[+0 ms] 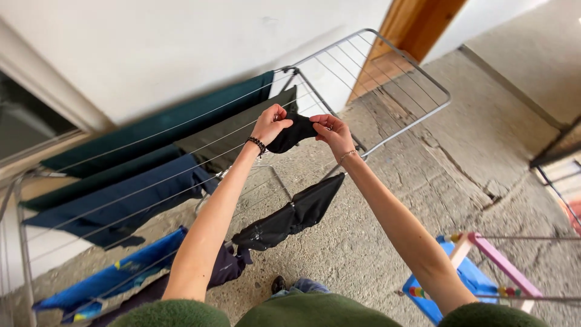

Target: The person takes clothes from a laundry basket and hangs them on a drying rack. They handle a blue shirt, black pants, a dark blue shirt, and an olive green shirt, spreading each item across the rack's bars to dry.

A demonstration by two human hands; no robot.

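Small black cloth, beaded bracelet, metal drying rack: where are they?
Small black cloth (292, 134), head view, middle of the fabric.
Dark beaded bracelet (256, 144), head view, on the left wrist.
Grey metal drying rack (404, 58), head view, raised wing's frame.

Location: home, outdoor terrace or yard used for drying laundry. Evidence: folding wire drying rack (363, 91) stands on cracked concrete floor (460, 157) beside a white plastered wall (151, 48). Dark clothes (121, 181) and a blue towel (115, 275) hang over the wires. Window frame (36, 127) at left, wooden door (417, 30) at far end. A child's bead toy (484, 266), pink and blue, sits on the floor at right.
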